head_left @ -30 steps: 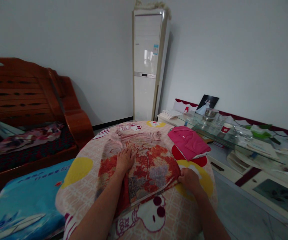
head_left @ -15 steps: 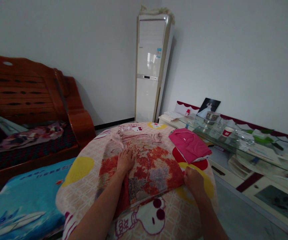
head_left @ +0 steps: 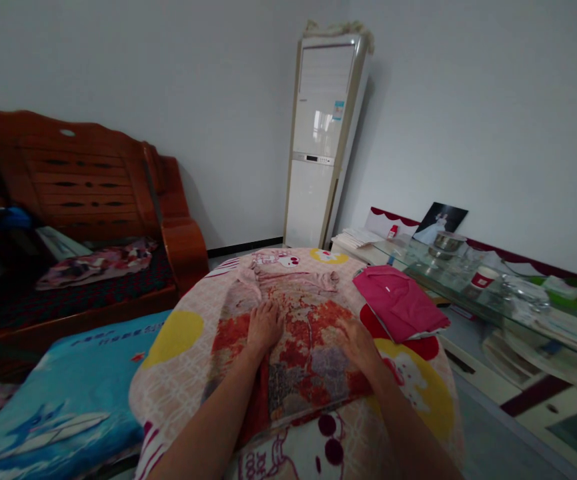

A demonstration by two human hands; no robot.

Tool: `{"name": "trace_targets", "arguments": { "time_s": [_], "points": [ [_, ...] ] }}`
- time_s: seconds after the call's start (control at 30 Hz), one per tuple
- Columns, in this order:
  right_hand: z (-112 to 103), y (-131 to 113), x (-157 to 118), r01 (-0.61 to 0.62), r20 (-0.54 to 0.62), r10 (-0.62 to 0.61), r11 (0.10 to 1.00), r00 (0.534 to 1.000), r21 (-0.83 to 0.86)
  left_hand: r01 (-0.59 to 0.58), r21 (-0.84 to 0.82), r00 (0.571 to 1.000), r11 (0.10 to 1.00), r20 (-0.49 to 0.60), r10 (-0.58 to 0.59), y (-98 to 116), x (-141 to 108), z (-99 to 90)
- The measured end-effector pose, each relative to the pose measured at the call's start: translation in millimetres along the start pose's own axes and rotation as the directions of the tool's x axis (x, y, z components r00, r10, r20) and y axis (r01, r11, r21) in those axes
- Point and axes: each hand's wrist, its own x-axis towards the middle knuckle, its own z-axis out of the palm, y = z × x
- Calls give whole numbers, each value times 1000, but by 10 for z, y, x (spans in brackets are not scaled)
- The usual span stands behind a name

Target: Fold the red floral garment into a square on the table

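Observation:
A garment with a red, grey and beige pattern (head_left: 303, 353) lies spread on a round table with a patterned cloth (head_left: 168, 387). My left hand (head_left: 265, 325) rests flat on its left part, fingers extended toward the collar. On the right part lies my right hand (head_left: 357, 341), its fingers spread over the fabric and holding nothing. A folded pink garment (head_left: 398, 300) sits on the table to the right, beyond my right hand.
A wooden sofa (head_left: 88, 193) with crumpled cloth stands at the left, near a blue cushioned item (head_left: 83, 393). Behind the table is a tall white air conditioner (head_left: 313, 200). A glass-topped cabinet (head_left: 448, 267) with a paper cup (head_left: 483, 279) and dishes runs along the right.
My right hand has moved from the garment's lower right edge onto its right part, and its fingers have opened. My left hand stays on the fabric. The view has shifted slightly left.

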Motion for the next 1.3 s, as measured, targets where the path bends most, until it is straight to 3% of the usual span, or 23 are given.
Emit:
{"name": "trace_targets", "arguments": {
  "time_s": [0.07,0.13,0.23,0.33,0.4,0.6,0.67,0.8,0.97,1.13,1.3],
  "points": [
    [176,-82,110,151,38,-155,984,987,99,-1,-9,1000,1000,1,1,-10,-2,12],
    [345,-45,199,213,87,-227,966,970,148,-2,-20,1000,1000,6,2,-19,-5,21],
    [442,201,347,110,54,-115,989,992,96,2,-31,1000,1000,12,-2,-18,-11,26],
    [354,440,535,-54,-17,53,999,998,-4,13,-27,1000,1000,20,-13,-2,-18,24],
    [289,476,655,-81,-12,80,997,997,-21,16,-25,1000,1000,18,-16,8,-22,22],
    [422,226,843,141,78,-143,990,987,28,8,-25,1000,1000,3,-7,10,-36,31],
    [480,226,894,160,87,-161,987,983,19,15,-20,1000,1000,12,-15,11,-40,32],
    [443,407,1082,-4,2,4,998,1000,-58,22,-2,1000,1000,16,-22,21,-39,28],
    [294,558,1383,-168,-53,165,983,985,-69,22,0,999,1000,32,-22,48,-24,31],
    [240,530,1631,-251,-112,244,966,963,-59,22,9,999,1000,25,-22,87,-13,30],
    [315,487,1772,-275,-118,269,961,956,-35,27,1,998,1000,51,-27,87,-2,33]
  ]
}}
